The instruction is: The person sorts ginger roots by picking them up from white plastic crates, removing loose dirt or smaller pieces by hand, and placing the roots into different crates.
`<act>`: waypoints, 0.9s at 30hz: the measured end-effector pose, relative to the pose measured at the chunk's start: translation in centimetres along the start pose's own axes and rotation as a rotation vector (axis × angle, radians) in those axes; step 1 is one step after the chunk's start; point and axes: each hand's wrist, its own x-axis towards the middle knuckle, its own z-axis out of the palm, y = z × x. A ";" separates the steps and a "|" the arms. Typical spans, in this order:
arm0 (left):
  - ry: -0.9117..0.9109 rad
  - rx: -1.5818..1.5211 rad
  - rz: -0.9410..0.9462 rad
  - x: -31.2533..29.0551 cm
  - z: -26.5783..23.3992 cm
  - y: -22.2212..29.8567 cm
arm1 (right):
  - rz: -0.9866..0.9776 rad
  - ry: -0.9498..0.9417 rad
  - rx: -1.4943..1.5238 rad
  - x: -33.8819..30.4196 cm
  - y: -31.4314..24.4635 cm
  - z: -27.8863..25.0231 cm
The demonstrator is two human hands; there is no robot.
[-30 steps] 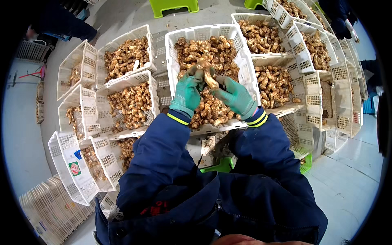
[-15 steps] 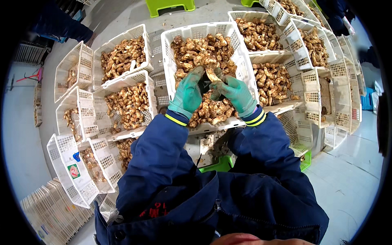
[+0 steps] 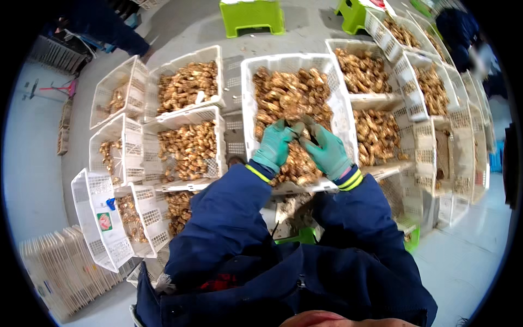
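Both my hands wear green gloves with darkened fingertips and meet above a white plastic crate heaped with brown and cream mushrooms. My left hand is closed, its fingertips pinching one side of a mushroom. From the other side, my right hand closes its thumb and fingers on the same mushroom. Most of it is hidden behind the gloves, and the picture is slightly blurred there.
More white crates of mushrooms stand at the left and right. Empty-looking crates are stacked at lower left. Green stools stand at the far side. Other people in dark clothes are at the upper corners.
The view has shifted, so the crates sit lower and further right. My hands have drawn closer together around the mushroom, whose pale stem showed more plainly before.
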 end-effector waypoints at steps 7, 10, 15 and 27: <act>0.118 0.579 -0.266 2.1 -3.6 -5.5 | 0.386 -0.288 0.329 -1.4 7.9 5.0; 0.110 0.778 -0.353 -2.0 -1.4 -3.7 | 0.445 -0.356 0.245 -4.5 9.7 7.1; 0.148 0.404 -0.173 -8.5 -1.0 -4.7 | 0.618 -0.238 0.729 -9.4 7.1 8.2; -0.434 1.579 0.325 -15.0 -2.2 -7.9 | 0.288 -0.219 0.509 -16.3 5.1 6.6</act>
